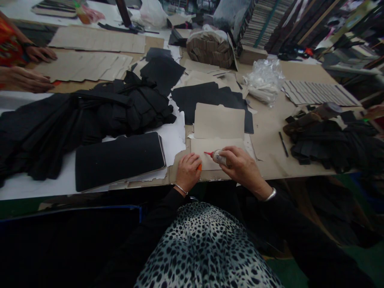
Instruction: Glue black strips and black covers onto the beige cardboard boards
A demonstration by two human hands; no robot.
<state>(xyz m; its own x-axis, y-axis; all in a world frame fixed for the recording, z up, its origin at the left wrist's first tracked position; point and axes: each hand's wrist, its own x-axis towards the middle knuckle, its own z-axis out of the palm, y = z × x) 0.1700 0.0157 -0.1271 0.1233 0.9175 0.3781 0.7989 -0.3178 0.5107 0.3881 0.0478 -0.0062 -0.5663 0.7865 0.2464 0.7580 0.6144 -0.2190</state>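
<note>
My right hand (243,167) is wrapped round a small glue bottle (220,157) with a red nozzle, tilted so that the tip points left, just over a tan board (200,147). My left hand (189,170) rests at the board's left edge, its fingers curled. A small orange piece (199,167) shows at the left thumb; most of it is hidden. Beyond the board, another tan panel (219,121) lies over dark sheets (207,96). Left of my left hand is a stack of black panels (120,158).
Black fabric strips (114,106) are heaped at the left, more (324,138) at the right beside a dark pen (283,144). A plastic bag (264,80) lies behind. At the upper left, another person's hands (28,79) rest near tan boards (84,66).
</note>
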